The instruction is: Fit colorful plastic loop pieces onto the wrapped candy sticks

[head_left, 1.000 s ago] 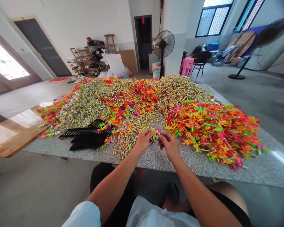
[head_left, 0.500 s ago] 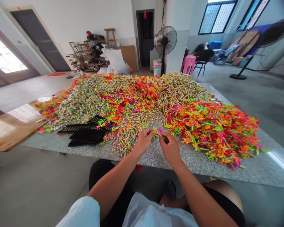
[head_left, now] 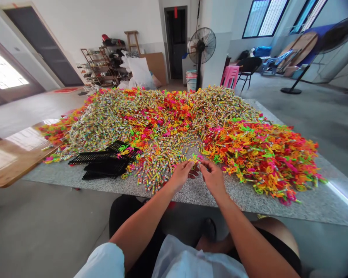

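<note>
Above the near part of the granite table (head_left: 191, 193), my two hands are close together with the fingertips nearly meeting. My left hand (head_left: 181, 174) is closed in a pinch at a small yellow-green plastic piece (head_left: 194, 158). Thumb and forefinger of my right hand (head_left: 214, 177) pinch something small and pale; the fingers hide most of it. A bit of pink plastic shows just beyond the fingertips. Left of my hands lie many small printed tubes (head_left: 153, 172). To the right is a heap of bright plastic pieces with loops (head_left: 269, 154), some joined to tubes.
Black slotted plastic trays (head_left: 101, 168) lie stacked at the left front. More tubes (head_left: 98, 119) and coloured pieces (head_left: 176, 106) are piled across the back. A wooden table (head_left: 14, 162) adjoins on the left. A standing fan (head_left: 201, 45) is behind the table.
Both hands have shifted slightly right and their fingertips have come closer together. The dark gap inside my right hand's grip no longer shows. The view has tilted a little.
</note>
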A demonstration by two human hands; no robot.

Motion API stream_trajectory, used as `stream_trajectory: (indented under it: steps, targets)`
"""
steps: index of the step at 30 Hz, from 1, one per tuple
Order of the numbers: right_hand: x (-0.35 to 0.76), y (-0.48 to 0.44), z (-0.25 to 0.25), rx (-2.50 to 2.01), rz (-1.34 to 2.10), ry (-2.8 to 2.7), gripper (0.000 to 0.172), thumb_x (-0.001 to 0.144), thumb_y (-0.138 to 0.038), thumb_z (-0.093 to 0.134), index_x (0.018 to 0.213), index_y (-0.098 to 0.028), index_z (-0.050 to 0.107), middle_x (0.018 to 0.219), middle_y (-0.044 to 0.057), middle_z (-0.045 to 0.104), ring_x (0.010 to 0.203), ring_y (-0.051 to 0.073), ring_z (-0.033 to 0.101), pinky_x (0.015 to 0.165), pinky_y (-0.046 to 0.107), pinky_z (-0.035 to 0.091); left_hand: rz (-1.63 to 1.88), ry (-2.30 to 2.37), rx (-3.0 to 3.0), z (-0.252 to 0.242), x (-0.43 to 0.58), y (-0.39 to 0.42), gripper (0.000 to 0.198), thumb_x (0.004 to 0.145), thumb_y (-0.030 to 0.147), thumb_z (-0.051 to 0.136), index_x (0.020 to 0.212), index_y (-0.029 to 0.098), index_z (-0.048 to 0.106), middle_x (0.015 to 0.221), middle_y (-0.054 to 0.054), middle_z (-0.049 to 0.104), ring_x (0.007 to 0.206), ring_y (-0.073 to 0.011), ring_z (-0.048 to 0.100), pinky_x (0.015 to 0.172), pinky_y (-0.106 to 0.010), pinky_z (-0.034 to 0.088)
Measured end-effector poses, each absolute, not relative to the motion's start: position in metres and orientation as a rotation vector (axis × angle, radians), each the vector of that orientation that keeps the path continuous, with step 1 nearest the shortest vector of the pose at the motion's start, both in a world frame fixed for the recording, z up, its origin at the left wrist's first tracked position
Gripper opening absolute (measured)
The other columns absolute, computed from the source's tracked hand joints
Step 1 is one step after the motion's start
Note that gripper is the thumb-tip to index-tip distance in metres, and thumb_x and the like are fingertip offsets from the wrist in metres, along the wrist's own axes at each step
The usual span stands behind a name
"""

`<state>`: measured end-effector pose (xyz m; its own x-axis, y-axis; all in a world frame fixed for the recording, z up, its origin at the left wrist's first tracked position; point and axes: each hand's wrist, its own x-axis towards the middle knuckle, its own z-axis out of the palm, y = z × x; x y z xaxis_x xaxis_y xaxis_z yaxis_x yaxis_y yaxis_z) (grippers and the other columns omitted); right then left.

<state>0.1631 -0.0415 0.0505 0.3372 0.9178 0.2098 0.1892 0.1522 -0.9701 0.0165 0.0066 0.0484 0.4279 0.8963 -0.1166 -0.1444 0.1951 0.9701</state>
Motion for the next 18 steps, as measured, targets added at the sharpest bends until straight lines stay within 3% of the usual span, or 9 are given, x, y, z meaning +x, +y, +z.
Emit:
stream_trajectory:
  steps: [4, 7, 12, 15, 18]
  targets:
    - [0.159, -0.043, 0.042, -1.306, 0.694, -1.204, 0.036, 0.090, -0.043, 0.060, 0.114, -0.021, 0.075, 0.096, 0.006, 0.076, 0.083, 0.021, 0.068, 0.080, 0.035, 0.054, 0.937, 0.863, 1.167, 0.041, 0.015, 0.005, 0.044, 0.086, 0.059, 0.063, 0.089, 0.015, 0.065, 0.073, -0.003, 0.065, 0.060, -0.0126, 0.062, 0.059, -0.025, 0.049]
    - [0.158, -0.044, 0.031, -1.319, 0.727, -1.309, 0.036, 0.090, -0.042, 0.060, 0.115, -0.021, 0.075, 0.095, 0.005, 0.076, 0.082, 0.021, 0.068, 0.080, 0.035, 0.054, 0.922, 0.882, 1.157, 0.033, 0.011, 0.001, 0.045, 0.086, 0.059, 0.063, 0.090, 0.014, 0.065, 0.073, -0.003, 0.065, 0.059, -0.0122, 0.061, 0.059, -0.025, 0.048]
    - [0.178, -0.032, 0.032, -1.419, 0.813, -1.472, 0.028, 0.086, -0.040, 0.064, 0.102, -0.022, 0.079, 0.087, 0.005, 0.076, 0.077, 0.022, 0.069, 0.072, 0.033, 0.054, 0.679, 1.010, 1.275, 0.023, -0.022, 0.017, 0.048, 0.086, 0.063, 0.060, 0.086, 0.015, 0.068, 0.070, -0.006, 0.068, 0.057, -0.0162, 0.062, 0.057, -0.027, 0.046]
    - [0.214, -0.008, 0.064, -1.536, 0.705, -1.332, 0.029, 0.081, -0.043, 0.070, 0.096, -0.021, 0.080, 0.074, 0.006, 0.073, 0.061, 0.019, 0.065, 0.055, 0.030, 0.049, 0.857, 1.261, 1.599, 0.031, -0.066, 0.056, 0.035, 0.087, 0.051, 0.063, 0.076, 0.019, 0.070, 0.067, -0.003, 0.065, 0.062, -0.0161, 0.059, 0.062, -0.026, 0.043]
    - [0.248, 0.021, 0.101, -1.360, 0.534, -0.947, 0.045, 0.084, -0.046, 0.068, 0.120, -0.020, 0.071, 0.097, 0.011, 0.075, 0.060, 0.015, 0.065, 0.049, 0.025, 0.045, 1.051, 1.609, 1.826, 0.044, -0.115, 0.105, 0.018, 0.087, 0.038, 0.065, 0.087, 0.021, 0.073, 0.084, -0.006, 0.068, 0.086, -0.0217, 0.061, 0.080, -0.030, 0.044]
